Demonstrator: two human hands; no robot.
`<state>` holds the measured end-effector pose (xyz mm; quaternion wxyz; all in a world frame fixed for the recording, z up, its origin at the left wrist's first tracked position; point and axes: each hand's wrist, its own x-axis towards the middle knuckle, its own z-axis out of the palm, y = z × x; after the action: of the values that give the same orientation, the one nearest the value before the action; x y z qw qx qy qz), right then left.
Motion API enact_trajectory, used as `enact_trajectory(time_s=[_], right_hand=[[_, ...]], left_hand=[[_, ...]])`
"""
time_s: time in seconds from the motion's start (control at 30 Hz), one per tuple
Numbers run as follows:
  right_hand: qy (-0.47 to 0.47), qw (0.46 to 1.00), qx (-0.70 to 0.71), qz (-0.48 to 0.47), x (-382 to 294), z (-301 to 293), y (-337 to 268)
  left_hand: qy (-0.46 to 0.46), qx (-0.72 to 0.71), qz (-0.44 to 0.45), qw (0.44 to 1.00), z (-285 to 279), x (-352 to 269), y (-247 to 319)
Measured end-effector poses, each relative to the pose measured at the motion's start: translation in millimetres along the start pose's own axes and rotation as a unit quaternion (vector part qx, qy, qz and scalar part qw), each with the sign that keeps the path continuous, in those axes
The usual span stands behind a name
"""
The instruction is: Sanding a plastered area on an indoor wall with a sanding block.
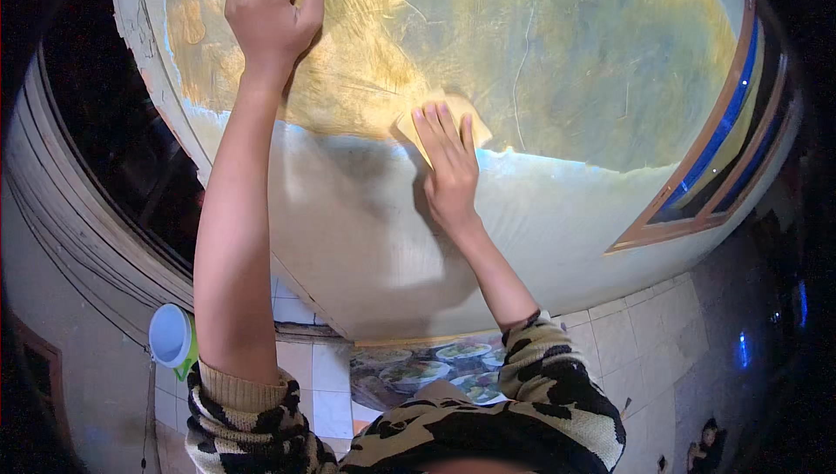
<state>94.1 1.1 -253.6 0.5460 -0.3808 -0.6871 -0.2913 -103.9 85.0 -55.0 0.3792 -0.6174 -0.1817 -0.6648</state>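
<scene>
A wall in front of me has a large yellow and grey-green patch (575,69) with scratches and a thin crack. Below its ragged pale-blue edge the wall is off-white (366,206). My left hand (274,14) rests against the upper left of the patch, thumb spread away; its fingertips are partly cut off by the picture's top edge. Nothing shows in its grasp. With fingers extended, my right hand (452,170) presses a yellowish sheet (482,129), which looks like sandpaper, flat on the wall at the patch's lower edge.
A brown-framed window (676,229) curves along the right. At left is a dark opening (117,121) beside the wall's chipped edge. A light-blue bucket or basin (171,337) stands lower left. Below me lie pale floor tiles (617,343) and a mat printed with dishes (418,369).
</scene>
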Motion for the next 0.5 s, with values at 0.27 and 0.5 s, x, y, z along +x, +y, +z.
enact_trajectory(time_s=[0.27, 0.5], right_hand=[[-0.013, 0.999, -0.038, 0.011, 13, -3, -6], [-0.043, 0.996, -0.065, 0.048, -22, -26, 0]], left_hand=[[-0.013, 0.009, -0.005, 1.0, -2, 2, 6], [-0.013, -0.001, -0.001, 1.0, -3, 6, 8]])
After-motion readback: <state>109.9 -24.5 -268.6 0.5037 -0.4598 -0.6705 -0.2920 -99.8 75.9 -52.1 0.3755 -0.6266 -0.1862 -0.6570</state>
